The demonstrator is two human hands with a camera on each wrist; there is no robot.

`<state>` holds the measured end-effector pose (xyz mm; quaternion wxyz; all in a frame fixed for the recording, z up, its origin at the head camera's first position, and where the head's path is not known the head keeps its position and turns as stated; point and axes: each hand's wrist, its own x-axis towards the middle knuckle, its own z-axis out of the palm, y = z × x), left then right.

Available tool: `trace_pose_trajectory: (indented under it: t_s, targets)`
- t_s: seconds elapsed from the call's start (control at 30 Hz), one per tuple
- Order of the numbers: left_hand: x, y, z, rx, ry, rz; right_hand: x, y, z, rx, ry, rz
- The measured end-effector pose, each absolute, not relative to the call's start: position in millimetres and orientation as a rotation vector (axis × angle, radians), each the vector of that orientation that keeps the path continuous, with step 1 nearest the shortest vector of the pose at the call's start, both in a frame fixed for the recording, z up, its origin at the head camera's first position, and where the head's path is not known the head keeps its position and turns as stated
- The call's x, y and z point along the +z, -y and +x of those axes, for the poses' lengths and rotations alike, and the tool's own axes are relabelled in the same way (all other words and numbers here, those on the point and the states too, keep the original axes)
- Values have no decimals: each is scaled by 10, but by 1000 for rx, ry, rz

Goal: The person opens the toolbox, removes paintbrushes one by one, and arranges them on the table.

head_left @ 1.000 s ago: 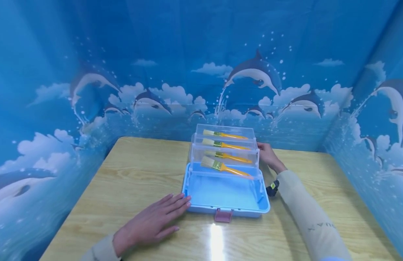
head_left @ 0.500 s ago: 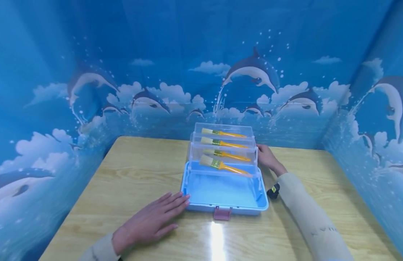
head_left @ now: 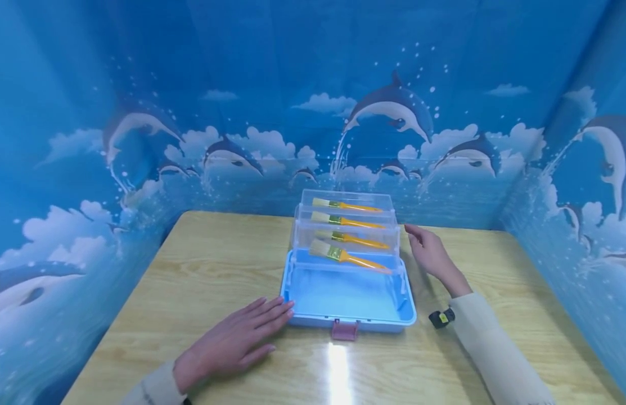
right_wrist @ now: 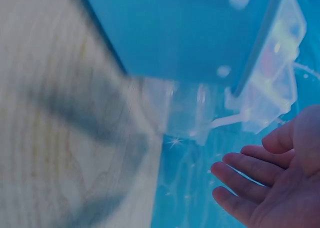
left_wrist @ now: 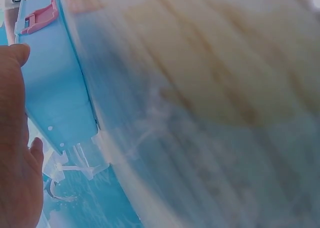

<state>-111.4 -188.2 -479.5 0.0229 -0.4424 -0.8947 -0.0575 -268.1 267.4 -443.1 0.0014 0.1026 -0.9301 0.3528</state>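
Observation:
A light blue storage box (head_left: 348,301) stands unfolded on the table, its pink latch (head_left: 345,331) facing the front. Clear tiered trays (head_left: 305,232) rise at its back, with several paintbrushes (head_left: 360,261) with yellow handles and pale bristles lying in them. My left hand (head_left: 234,340) lies flat, straight fingertips at the box's front left corner. Apart from the box's right side is my right hand (head_left: 434,256), holding nothing. In the right wrist view its fingers (right_wrist: 245,180) are extended and loosely spread, beside the blue box wall (right_wrist: 185,33).
The wooden table (head_left: 216,253) ends at a blue curtain (head_left: 272,67) printed with dolphins and clouds, which surrounds the back and sides. A small black device (head_left: 441,318) is strapped at the right wrist. Light reflects off the table's front.
My right hand has left the right back of the box and moved to the right. My left hand and the box have stayed in place.

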Motion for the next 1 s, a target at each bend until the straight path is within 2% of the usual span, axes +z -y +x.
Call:
trace_pose_trajectory:
  t_s: [0.3,0.7,1.0]
  targets:
    - [-4765,1916,-1092,-172,2755,-1367,-4265,-2586,-2314,1118,2813,387]
    - [-4765,1901,-1140,-172,2764,-1388,-4063,-2442,-2091,1163,2705,454]
    - [-4773,1897,-1123,-178,2759,-1384,-3947,-2210,-2067,1073,2849,774]
